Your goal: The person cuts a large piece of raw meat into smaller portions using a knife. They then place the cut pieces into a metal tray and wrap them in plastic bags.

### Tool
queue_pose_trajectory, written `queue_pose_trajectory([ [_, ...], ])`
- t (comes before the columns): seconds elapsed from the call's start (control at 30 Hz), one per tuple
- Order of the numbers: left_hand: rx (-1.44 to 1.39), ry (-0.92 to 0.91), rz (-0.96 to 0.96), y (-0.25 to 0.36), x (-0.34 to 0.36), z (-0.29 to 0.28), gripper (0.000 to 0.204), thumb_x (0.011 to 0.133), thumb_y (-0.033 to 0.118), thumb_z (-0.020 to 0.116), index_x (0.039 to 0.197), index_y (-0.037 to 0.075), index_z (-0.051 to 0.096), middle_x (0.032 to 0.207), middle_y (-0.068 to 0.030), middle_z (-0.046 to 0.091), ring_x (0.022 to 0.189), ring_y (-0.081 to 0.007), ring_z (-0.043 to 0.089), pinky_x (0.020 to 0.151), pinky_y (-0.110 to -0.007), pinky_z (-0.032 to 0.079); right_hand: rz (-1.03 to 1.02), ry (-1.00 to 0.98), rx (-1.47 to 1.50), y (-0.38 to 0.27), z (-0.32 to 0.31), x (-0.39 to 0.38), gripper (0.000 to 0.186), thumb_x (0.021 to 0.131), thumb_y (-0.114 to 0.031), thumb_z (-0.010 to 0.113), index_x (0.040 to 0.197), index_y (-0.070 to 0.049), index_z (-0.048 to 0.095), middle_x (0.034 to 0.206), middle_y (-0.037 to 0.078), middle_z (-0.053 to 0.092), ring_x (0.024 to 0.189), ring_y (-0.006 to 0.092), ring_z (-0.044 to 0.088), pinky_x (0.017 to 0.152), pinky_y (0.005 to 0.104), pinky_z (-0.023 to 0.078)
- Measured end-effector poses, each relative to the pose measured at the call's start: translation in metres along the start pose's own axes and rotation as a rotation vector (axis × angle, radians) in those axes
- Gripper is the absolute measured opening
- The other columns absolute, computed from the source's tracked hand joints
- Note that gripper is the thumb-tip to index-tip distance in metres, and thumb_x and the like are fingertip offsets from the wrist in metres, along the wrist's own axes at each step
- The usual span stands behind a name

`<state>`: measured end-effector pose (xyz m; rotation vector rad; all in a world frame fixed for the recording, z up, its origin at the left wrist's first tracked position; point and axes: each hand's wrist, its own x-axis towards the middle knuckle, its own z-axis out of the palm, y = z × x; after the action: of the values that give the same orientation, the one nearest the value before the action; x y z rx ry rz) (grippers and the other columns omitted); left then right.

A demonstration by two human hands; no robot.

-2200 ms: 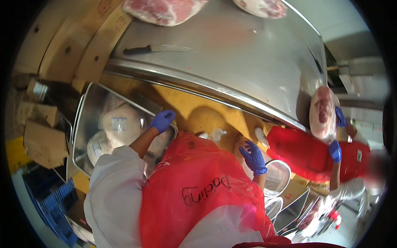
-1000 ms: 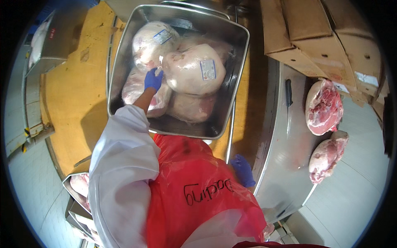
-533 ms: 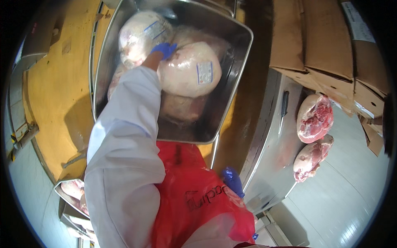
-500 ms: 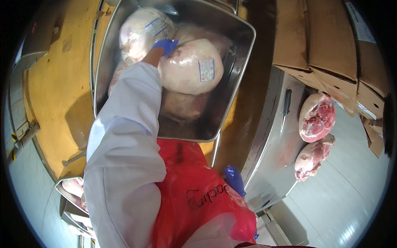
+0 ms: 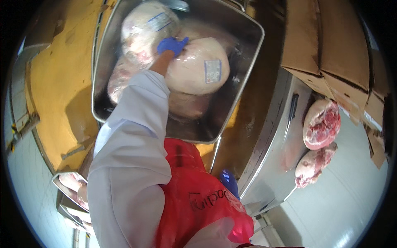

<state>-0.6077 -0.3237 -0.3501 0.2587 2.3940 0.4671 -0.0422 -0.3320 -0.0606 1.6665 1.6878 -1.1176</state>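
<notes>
As the view settles over the metal tub (image 5: 109,53), the left hand (image 5: 172,46) is right in among the wrapped meat. A second ago it was over the lower-left wrapped piece (image 5: 124,76); now it has crossed to the upper-left side of the middle wrapped piece (image 5: 192,68), the pale one with a label facing up, sitting at the centre of the tub. One finger stretches toward the tub's right side, the others look bent, half spread, pressing at the seam between that piece and the round wrapped piece (image 5: 140,33) in the tub's upper-left corner. Whether they have a real hold on the film or only rest there, I cannot tell.

And what does that shift mean? Attention seems to have moved to the middle piece, yet nothing is clear of the tub: it lies low, with a lower wrapped piece (image 5: 188,105) showing just below it. Meanwhile the right hand (image 5: 229,183) hangs outside the tub, near its lower-right corner, half hidden by the red apron (image 5: 194,194); its fingers don't show well enough to call. Well right of the tub, the knife (image 5: 293,105) lies on the steel table (image 5: 269,165).
</notes>
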Motion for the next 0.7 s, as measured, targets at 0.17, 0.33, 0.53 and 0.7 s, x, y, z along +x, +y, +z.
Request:
queue_pose_trajectory([
  [0.17, -0.057, 0.252, 0.030, 0.008, -0.065, 0.011, 0.058, 0.074, 0.059, 0.067, 0.113, 0.016, 0.067, 0.111, -0.0208, 0.064, 0.106, -0.0368, 0.060, 0.092, -0.046, 0.047, -0.036, -0.073, -0.047, -0.001, -0.001, 0.023, 0.042, 0.089, -0.029, 0.067, 0.122, -0.003, 0.060, 0.106, 0.018, 0.067, 0.094, 0.0267, 0.065, 0.083, 0.0359, 0.050],
  [0.33, -0.371, 0.390, 0.022, -0.016, -0.154, 0.041, 0.039, 0.075, 0.036, 0.071, 0.105, 0.012, 0.063, 0.106, -0.0187, 0.060, 0.104, -0.0376, 0.056, 0.090, -0.045, 0.046, -0.407, -0.107, -0.118, -0.037, -0.012, 0.051, 0.041, 0.090, -0.025, 0.066, 0.123, -0.002, 0.059, 0.106, 0.016, 0.066, 0.095, 0.0226, 0.064, 0.084, 0.0343, 0.050],
  [0.53, -0.645, 0.204, 0.081, -0.057, -0.270, 0.086, 0.046, 0.075, 0.027, 0.076, 0.110, 0.009, 0.053, 0.101, -0.0163, 0.060, 0.100, -0.0354, 0.057, 0.088, -0.044, 0.046, -0.277, -0.096, -0.059, -0.061, -0.006, 0.050, 0.040, 0.089, -0.021, 0.069, 0.124, -0.004, 0.059, 0.104, 0.011, 0.067, 0.093, 0.0181, 0.063, 0.082, 0.0318, 0.050],
  [0.7, -0.597, -0.471, -0.067, -0.090, -0.289, 0.089, 0.046, 0.078, 0.034, 0.073, 0.113, 0.011, 0.054, 0.097, -0.0176, 0.062, 0.096, -0.0368, 0.060, 0.087, -0.043, 0.048, -0.307, -0.063, 0.002, -0.070, -0.015, 0.043, 0.040, 0.087, -0.021, 0.071, 0.122, -0.004, 0.060, 0.103, 0.010, 0.067, 0.090, 0.0168, 0.063, 0.081, 0.0311, 0.050],
])
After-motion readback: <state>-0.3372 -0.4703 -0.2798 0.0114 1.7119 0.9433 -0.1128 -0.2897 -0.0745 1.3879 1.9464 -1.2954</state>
